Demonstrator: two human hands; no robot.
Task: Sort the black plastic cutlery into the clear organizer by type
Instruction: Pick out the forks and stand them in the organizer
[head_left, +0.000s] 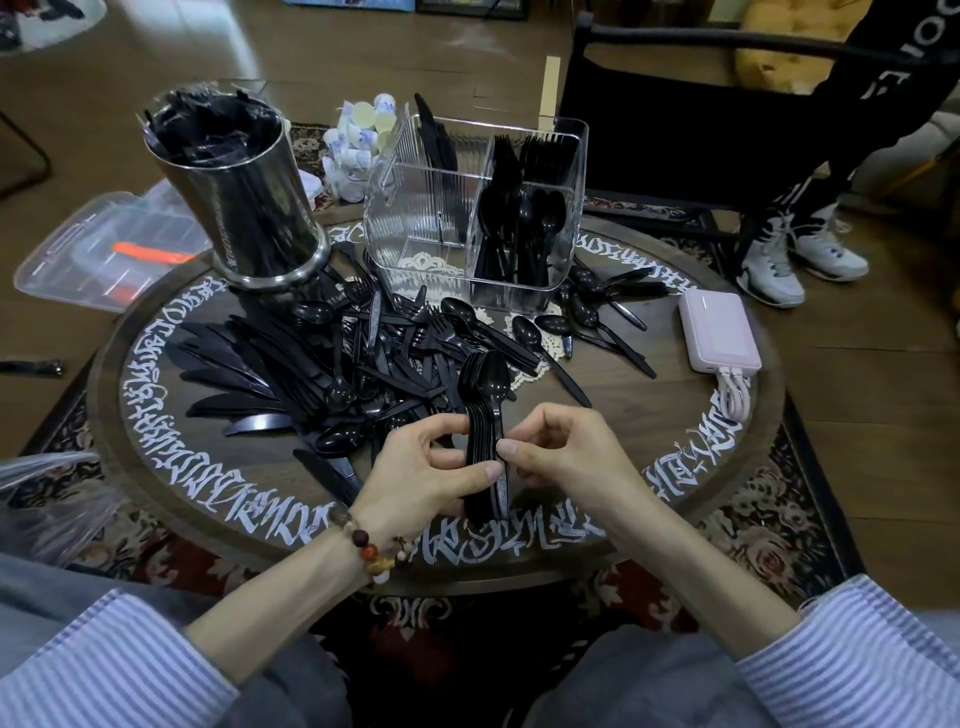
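Step in hand: the person is squaring up a nested stack of spoons (485, 415) before it goes into the clear organizer (470, 208).
Left hand (421, 467): its fingers are curling round the handles of the stack, the thumb pressing across the front.
Right hand (561, 452): its fingertips are pinching the same handles from the other side, steadying the stack.
Where the stack is: it is being held upright just above the near part of the tabletop (675, 441), bowls up, well short of the organizer.
Organizer: spoons and forks are already standing in its right-hand compartments, knives at the back left; the front-left compartment is looking empty.
Still to sort: a loose pile of cutlery (363, 364) is lying between the hands and the organizer, knives fanning out to the left.
Doing it well: judging from the grip, the bowls should be kept nested and the handle ends levelled, so the whole stack is dropping handles-first among the spoons without snagging the divider.
Risk: a slack pinch is likely to let the slick handles fan apart.
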